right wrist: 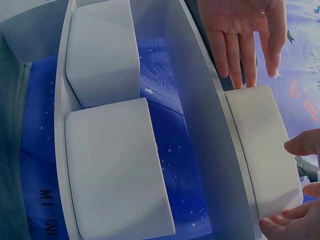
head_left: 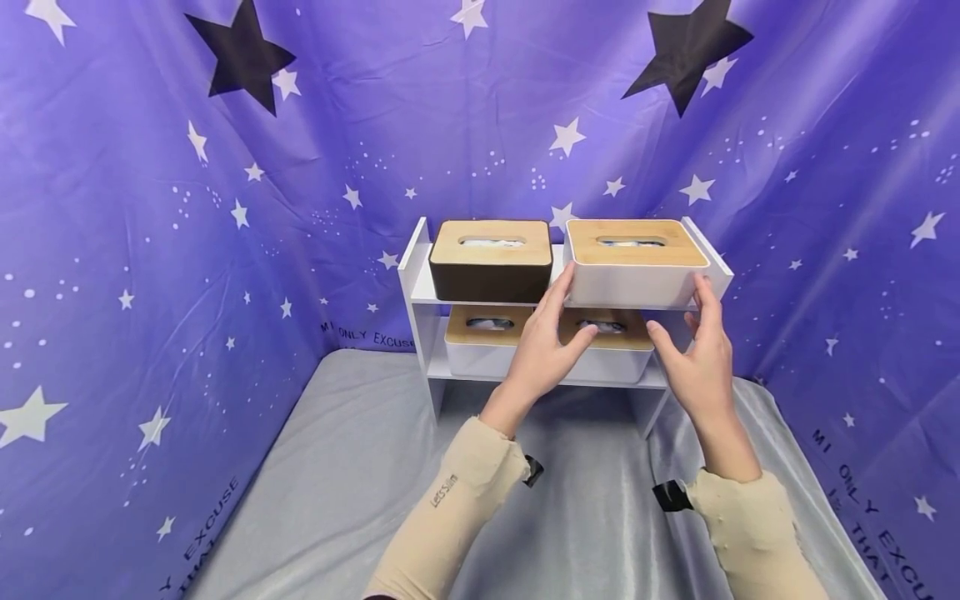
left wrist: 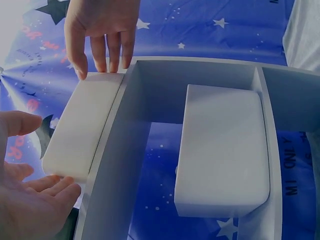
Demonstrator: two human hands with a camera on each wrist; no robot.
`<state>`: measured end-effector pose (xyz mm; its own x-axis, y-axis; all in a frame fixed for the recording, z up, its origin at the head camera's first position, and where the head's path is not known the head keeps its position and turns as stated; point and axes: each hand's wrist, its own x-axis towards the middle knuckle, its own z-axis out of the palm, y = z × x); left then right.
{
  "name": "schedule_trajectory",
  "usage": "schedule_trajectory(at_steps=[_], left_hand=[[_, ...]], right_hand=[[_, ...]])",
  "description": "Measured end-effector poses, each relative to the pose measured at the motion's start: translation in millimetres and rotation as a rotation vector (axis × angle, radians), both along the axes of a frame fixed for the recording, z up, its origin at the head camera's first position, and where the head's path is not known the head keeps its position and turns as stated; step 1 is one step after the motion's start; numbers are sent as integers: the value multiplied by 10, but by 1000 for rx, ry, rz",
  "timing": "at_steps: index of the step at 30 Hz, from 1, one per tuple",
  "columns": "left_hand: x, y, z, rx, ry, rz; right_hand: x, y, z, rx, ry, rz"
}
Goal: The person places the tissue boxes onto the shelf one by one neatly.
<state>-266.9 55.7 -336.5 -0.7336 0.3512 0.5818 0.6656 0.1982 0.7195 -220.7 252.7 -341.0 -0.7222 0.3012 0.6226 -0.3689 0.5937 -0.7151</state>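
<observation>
A white tissue box (head_left: 633,286) with a light wooden lid sits at the right of the top board of a white two-tier shelf (head_left: 427,290). My left hand (head_left: 542,354) has its fingertips at the box's left end, thumb held apart from it. At the right end, the fingertips of my right hand (head_left: 699,362) touch the front corner, its thumb also spread away. The left wrist view shows the same box (left wrist: 82,125) between both hands, fingers extended against its two ends. Tissue shows in the slot of the lid.
Left of it on the top board stands a dark brown tissue box (head_left: 491,283) with a wooden lid. Two white tissue boxes fill the lower tier, one at left (head_left: 476,360) and one at right (head_left: 611,368). Grey cloth (head_left: 337,467) covers the table; a purple starry curtain (head_left: 315,167) surrounds it.
</observation>
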Motion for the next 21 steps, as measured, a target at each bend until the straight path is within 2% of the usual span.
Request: schedule_trajectory(at_steps=[6,13,21], left_hand=[[-27,24,5,-8,-28,-7],[-38,14,-19,1,-21,-19],[-37,-50,-70,2,-37,-31]], right_hand=[[-28,16,11,11,-30,4],[-36,54,-21,25,-48,13],[16,82,-95,47,-60,61]])
